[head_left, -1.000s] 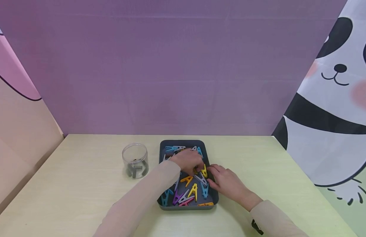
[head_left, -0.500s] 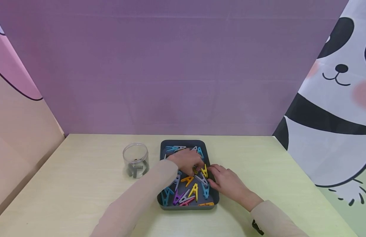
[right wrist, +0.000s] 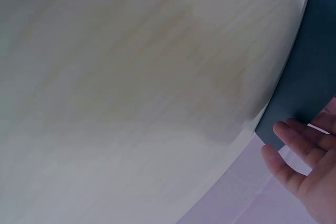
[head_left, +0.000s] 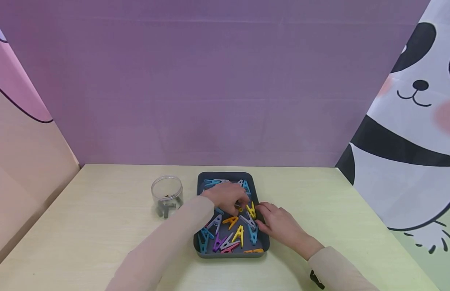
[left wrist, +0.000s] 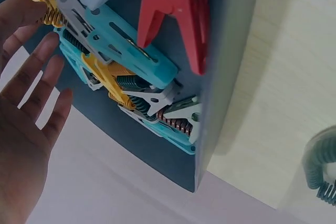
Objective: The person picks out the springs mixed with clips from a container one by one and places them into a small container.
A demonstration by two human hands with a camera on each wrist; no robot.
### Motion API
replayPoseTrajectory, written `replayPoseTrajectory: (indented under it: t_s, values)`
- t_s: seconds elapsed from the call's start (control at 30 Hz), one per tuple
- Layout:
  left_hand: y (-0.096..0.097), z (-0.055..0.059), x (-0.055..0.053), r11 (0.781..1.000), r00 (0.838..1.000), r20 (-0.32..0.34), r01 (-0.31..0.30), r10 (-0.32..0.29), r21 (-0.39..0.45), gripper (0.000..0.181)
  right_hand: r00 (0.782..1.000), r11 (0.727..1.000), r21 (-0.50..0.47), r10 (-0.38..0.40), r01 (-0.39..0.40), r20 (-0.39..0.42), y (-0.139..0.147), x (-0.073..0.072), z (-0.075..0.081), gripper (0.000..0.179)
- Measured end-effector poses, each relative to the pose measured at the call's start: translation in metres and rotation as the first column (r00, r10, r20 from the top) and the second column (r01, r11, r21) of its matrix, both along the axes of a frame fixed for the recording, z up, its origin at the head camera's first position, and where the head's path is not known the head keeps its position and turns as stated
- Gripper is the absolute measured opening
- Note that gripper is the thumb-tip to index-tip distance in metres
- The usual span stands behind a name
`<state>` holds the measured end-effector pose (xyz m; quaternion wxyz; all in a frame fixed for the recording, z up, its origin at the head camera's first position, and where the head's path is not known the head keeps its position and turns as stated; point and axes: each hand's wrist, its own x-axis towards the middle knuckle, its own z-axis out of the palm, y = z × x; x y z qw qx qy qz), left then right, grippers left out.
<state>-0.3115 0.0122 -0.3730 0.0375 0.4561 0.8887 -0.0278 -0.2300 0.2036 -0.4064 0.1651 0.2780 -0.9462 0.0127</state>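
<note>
The dark tray (head_left: 232, 255) holds many plastic clips: yellow, blue, purple, grey and orange clothespins, and toothed hair clips. My left hand (head_left: 226, 197) reaches in from the left over the tray's middle. Its thumb and forefinger pinch a yellow toothed hair clip (left wrist: 52, 18) while the other fingers spread beside it. A red clothespin (left wrist: 176, 17) and a teal clothespin (left wrist: 131, 45) lie close by in the left wrist view. On the tray's right side rests my right hand (head_left: 281, 226), its bent fingers touching the outer wall in the right wrist view.
A round transparent jar (head_left: 167, 197) stands left of the tray with dark toothed clips inside. The pale wooden table (head_left: 101, 226) meets a purple backdrop (head_left: 210, 101), with a panda print (head_left: 410, 121) at the right.
My left hand and forearm have shifted slightly left, uncovering more clips at the tray's left side. The right hand keeps its place at the tray.
</note>
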Motion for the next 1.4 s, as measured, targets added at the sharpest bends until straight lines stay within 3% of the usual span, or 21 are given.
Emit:
replayPoseTrajectory:
  t_s: [0.4, 0.63, 0.87, 1.07, 1.4]
  values:
    - [-0.016, 0.014, 0.01, 0.997, 1.0, -0.01, 0.017, -0.017, 0.072, 0.015, 1.0, 1.0, -0.007, -0.006, 0.006, 0.011, 0.001, -0.001, -0.001, 0.039]
    - [-0.028, 0.018, 0.016, 0.998, 0.999, -0.047, -0.014, 0.017, 0.053, 0.019, 0.998, 0.999, -0.011, -0.034, 0.034, 0.054, -0.002, 0.0, 0.0, 0.04]
    - [-0.046, 0.027, 0.027, 0.999, 0.996, -0.086, -0.011, 0.014, 0.038, 0.014, 0.999, 1.0, -0.014, -0.021, 0.022, 0.035, -0.003, 0.0, -0.001, 0.04]
    - [-0.064, 0.029, 0.032, 0.997, 0.993, -0.118, 0.009, 0.001, 0.08, 0.016, 1.0, 1.0, -0.015, -0.014, 0.015, 0.02, -0.003, -0.001, -0.002, 0.04]
    - [-0.092, 0.038, 0.041, 0.99, 0.988, -0.149, -0.013, 0.034, 0.138, 0.014, 0.999, 1.0, -0.013, -0.015, 0.016, 0.029, -0.002, 0.0, -0.001, 0.04]
